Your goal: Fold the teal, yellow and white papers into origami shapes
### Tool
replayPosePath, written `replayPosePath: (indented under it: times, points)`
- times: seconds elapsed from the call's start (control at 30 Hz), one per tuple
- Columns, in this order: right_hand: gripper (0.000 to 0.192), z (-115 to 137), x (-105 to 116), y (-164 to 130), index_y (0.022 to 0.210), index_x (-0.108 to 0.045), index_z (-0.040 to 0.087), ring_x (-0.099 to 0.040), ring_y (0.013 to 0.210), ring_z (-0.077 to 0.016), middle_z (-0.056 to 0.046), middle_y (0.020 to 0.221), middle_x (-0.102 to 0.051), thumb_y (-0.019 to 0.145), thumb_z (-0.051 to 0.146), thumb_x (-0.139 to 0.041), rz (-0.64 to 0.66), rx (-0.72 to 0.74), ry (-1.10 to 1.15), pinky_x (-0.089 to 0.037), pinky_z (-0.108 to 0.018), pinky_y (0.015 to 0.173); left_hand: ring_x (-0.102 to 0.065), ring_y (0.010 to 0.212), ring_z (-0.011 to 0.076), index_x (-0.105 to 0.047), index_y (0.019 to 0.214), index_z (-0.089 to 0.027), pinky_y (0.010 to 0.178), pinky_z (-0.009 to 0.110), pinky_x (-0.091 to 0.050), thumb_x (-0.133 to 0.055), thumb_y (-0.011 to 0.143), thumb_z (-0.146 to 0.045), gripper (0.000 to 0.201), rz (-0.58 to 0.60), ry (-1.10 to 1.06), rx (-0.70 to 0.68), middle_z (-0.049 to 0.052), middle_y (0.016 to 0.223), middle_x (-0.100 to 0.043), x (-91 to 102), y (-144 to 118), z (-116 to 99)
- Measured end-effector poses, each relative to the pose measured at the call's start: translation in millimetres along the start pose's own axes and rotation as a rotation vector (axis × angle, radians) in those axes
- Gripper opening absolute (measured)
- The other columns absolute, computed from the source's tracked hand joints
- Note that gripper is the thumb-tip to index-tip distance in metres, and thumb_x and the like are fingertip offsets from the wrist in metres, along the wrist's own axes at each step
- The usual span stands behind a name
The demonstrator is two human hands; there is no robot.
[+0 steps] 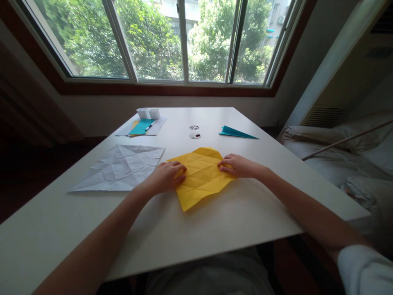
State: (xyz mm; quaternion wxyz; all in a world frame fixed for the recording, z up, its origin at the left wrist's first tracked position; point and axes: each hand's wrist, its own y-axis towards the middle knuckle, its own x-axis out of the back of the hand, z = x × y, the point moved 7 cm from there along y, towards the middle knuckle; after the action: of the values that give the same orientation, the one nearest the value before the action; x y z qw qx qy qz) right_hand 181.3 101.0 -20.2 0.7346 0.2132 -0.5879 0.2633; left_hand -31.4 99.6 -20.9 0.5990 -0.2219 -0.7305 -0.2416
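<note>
A sheet of yellow paper (202, 172), crossed by many crease lines, is spread out in front of me on the white table. Its far edge bulges up a little and one corner points toward me. My left hand (167, 176) grips its left side, fingers on top and thumb near the edge. On the opposite side, my right hand (235, 165) has the right edge between thumb and fingers. A creased white sheet of paper (125, 168) lies flat just left of my left hand.
A folded teal paper plane (236, 132) lies at the back right of the table (245, 229). Back left are teal paper (141, 126), a pen (149, 127) and two small white containers (154, 114). Round fittings (195, 135) sit mid-table. A couch (319, 151) stands to the right.
</note>
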Motion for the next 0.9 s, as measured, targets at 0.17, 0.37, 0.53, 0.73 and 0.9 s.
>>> replayPosePath:
  times: [0.17,0.37,0.53,0.73,0.9]
  points:
    - [0.03,9,8,-1,0.102,-0.066,0.022,-0.058,0.092,-0.0218,-0.008,0.094,-0.068,0.089,0.037,-0.043,-0.05,0.041,0.018,-0.044,-0.032,0.077,-0.054,0.105,0.0272,-0.059,0.11,-0.024,0.088,0.039,-0.041,-0.042,0.082,-0.04,0.037,-0.004,0.114,0.14,0.009,0.115,-0.059,0.4,-2,18]
    - [0.029,-14,15,-3,0.1,-0.064,0.021,-0.059,0.084,-0.0211,-0.007,0.087,-0.068,0.087,0.04,-0.046,-0.155,-0.226,-0.136,-0.043,-0.03,0.069,-0.051,0.108,0.0338,-0.049,0.121,-0.015,0.082,0.045,-0.043,-0.038,0.082,-0.051,0.055,-0.046,0.211,0.394,0.016,0.123,-0.053,8.2,-9,34]
    - [0.039,-34,13,-5,0.108,-0.061,0.019,-0.057,0.092,-0.0241,-0.008,0.096,-0.067,0.085,0.046,-0.046,-0.193,-0.346,-0.129,-0.043,-0.032,0.073,-0.052,0.105,0.0358,-0.063,0.1,-0.015,0.08,0.047,-0.043,-0.025,0.085,-0.056,0.057,-0.038,0.146,0.511,0.018,0.113,-0.058,8.2,-10,47]
    - [0.032,-41,2,1,0.09,-0.066,0.018,-0.06,0.082,-0.0195,-0.008,0.092,-0.067,0.082,0.045,-0.05,-0.123,-0.322,0.073,-0.045,-0.029,0.071,-0.058,0.098,0.0278,-0.067,0.09,-0.02,0.083,0.036,-0.044,-0.035,0.082,-0.053,0.047,-0.117,-0.086,0.363,0.011,0.101,-0.065,0.6,0,50]
    - [0.026,-46,1,1,0.095,-0.062,0.017,-0.061,0.081,-0.0172,-0.007,0.097,-0.066,0.077,0.036,-0.06,-0.115,-0.415,0.259,-0.048,-0.027,0.069,-0.062,0.09,0.024,-0.06,0.105,-0.017,0.078,0.033,-0.047,-0.052,0.071,-0.047,0.046,-0.203,-0.355,0.383,0.009,0.098,-0.067,-1.6,1,56]
